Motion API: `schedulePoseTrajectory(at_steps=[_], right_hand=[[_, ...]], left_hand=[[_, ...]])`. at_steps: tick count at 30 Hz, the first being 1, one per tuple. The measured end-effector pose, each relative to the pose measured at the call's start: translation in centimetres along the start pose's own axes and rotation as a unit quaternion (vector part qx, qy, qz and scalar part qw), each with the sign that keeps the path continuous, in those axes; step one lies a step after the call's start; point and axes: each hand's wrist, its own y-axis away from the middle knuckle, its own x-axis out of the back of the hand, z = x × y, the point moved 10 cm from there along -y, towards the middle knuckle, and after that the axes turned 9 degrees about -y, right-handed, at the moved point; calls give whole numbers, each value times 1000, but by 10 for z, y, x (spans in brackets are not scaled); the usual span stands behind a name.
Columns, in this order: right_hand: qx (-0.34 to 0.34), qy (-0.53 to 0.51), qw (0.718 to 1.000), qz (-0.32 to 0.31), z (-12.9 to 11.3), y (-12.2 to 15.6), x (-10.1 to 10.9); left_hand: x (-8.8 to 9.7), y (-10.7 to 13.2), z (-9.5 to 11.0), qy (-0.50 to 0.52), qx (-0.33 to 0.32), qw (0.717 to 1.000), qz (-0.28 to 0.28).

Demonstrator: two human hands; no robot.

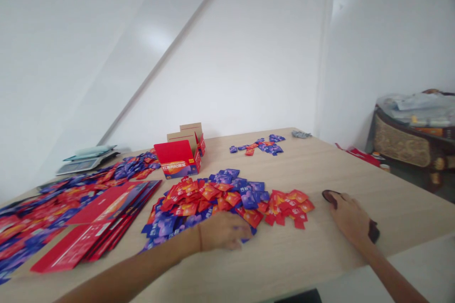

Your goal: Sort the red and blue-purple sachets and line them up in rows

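Sachet pile [220,196] sits just in front of the red box [177,158], and the left hand [222,231] is down on its near edge, fingers curled onto the packets; whether any is pinched, I cannot tell. Looks like gathering, and a pick needs those fingers closing round a few. Well right of the box, the right hand [350,220] lies flat, fingers loose, over a dark object [373,233].

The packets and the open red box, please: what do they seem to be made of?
Packets: probably glossy printed foil or plastic film, thin and flat; blur leaves it open. Open red box: cardboard, judging by brown unprinted flaps; printed red outside.
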Motion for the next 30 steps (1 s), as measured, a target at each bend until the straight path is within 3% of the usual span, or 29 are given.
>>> schedulePoseTrajectory(at_steps=[1,3,6,12,24,30], right_hand=[[-2,-2,1000,-2,1,0,0],[-5,-5,1000,-5,2,-1,-2],[-4,-4,1000,-8,4,0,-7],[4,6,1000,-7,9,0,-15],[-10,-19,1000,-20,7,0,-8],[-9,-30,999,-26,7,0,-9]], left_hand=[[-12,3,30,28,-42,999,6],[-32,10,70,65,-75,995,14],[-44,16,91,103,-50,993,23],[-37,19,84,182,-1,983,12],[-101,23,72,132,-4,990,47],[-96,21,66,181,-18,982,40]])
